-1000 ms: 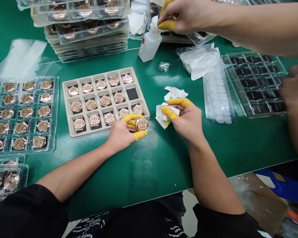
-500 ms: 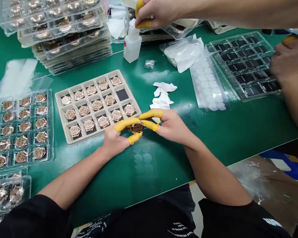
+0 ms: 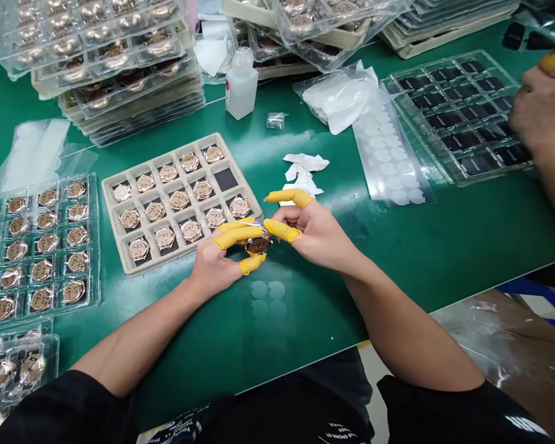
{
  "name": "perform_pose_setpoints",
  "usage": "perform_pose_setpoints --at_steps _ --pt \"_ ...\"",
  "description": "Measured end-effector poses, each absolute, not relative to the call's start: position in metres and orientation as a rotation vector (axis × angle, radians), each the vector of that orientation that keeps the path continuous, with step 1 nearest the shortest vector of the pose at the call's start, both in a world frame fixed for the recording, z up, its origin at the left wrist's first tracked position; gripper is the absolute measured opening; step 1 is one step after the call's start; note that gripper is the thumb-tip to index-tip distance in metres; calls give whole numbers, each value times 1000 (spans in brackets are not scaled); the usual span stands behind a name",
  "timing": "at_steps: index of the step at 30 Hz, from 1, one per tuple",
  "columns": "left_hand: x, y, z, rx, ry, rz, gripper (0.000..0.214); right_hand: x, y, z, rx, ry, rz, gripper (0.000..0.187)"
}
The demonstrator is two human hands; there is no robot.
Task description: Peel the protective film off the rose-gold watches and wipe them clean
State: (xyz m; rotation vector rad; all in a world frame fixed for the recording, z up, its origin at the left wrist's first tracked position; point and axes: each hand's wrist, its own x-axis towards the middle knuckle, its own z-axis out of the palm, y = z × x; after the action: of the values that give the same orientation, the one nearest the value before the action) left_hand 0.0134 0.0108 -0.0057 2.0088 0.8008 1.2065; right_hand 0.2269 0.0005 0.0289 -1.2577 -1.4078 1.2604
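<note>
My left hand (image 3: pixel 217 262), in yellow finger cots, grips a rose-gold watch case (image 3: pixel 258 245) between thumb and fingers, its dark engraved back facing up. My right hand (image 3: pixel 308 228) is beside it, index finger raised and the other fingers curled. Its thumb reaches the case's upper edge, where a thin silvery sliver (image 3: pixel 253 224) shows; I cannot make out what this is. Just beyond my left hand lies a beige compartment tray (image 3: pixel 128 266) of similar watch cases, with one compartment showing only its black pad (image 3: pixel 226 180).
Left are a clear tray (image 3: pixel 97 246) of watch cases and stacked trays (image 3: pixel 134 111). A plastic bottle (image 3: pixel 242 86), crumpled tissue (image 3: pixel 303 169) and sheets of round films (image 3: pixel 391 160) lie ahead. A co-worker's hand (image 3: pixel 546 111) is by a clear tray (image 3: pixel 462 179) right. Round films (image 3: pixel 268 299) lie in front.
My right index finger has lifted off the watch case, and the silvery sliver now shows by my thumb. The co-worker's arm has withdrawn from the bottle, which stands with its neck uncovered.
</note>
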Motion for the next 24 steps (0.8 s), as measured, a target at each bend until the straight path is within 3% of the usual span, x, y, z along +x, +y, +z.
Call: perform_pose_setpoints --at_steps 9,15,24 --pt "13 11 -6 1846 694 1169 39 232 -2 32 -1380 -1647 1095 31" --pt "12 10 -8 1828 775 1107 38 236 -3 36 -1376 -1810 1023 11" --pt "12 10 -5 1925 729 1070 33 239 -1 37 -1390 -1801 1110 27"
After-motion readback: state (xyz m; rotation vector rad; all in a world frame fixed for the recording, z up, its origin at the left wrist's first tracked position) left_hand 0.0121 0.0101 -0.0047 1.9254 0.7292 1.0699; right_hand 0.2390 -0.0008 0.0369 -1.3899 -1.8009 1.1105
